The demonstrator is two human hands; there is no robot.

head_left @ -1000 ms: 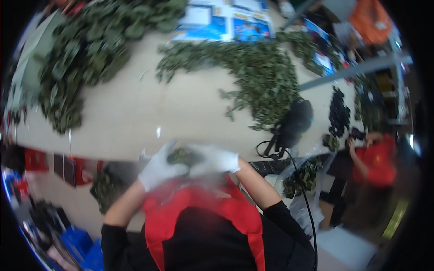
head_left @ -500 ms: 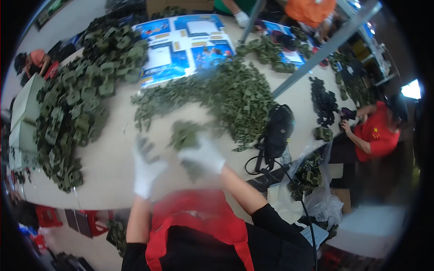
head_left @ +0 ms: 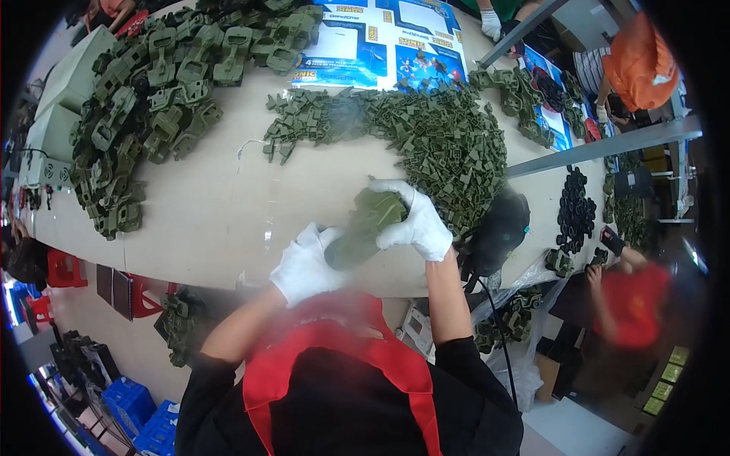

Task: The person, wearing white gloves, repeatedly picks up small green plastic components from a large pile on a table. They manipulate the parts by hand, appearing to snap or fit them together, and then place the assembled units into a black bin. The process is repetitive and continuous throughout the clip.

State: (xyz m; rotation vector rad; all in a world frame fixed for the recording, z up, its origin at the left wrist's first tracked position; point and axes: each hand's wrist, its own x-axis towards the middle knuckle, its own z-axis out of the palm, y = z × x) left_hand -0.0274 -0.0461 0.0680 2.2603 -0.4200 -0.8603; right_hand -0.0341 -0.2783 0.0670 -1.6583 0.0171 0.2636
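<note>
Both my hands wear white gloves and meet over the near side of the table. Between them is a tilted olive-green plastic toy part [head_left: 368, 224], blurred at its lower end. My right hand [head_left: 420, 226] is closed round its upper right side, fingers over the top. At the lower left end, my left hand [head_left: 308, 262] grips the same part, its fingertips partly hidden. Beyond my right hand spreads a heap of small green plastic pieces [head_left: 449, 144]. On the left lies a pile of larger green toy vehicle bodies [head_left: 152, 114].
Printed blue-and-white card sheets [head_left: 353, 57] lie at the back of the table [head_left: 205, 220]. A black bag [head_left: 498, 232] sits right of my right hand, near a slanting metal bar [head_left: 601, 147]. A person in red [head_left: 631, 300] works at the right; red stools [head_left: 67, 268] stand lower left.
My hands have come together on the green part, which my right hand held apart from my left before. Both have moved right in the picture, and the whole view has shifted.
</note>
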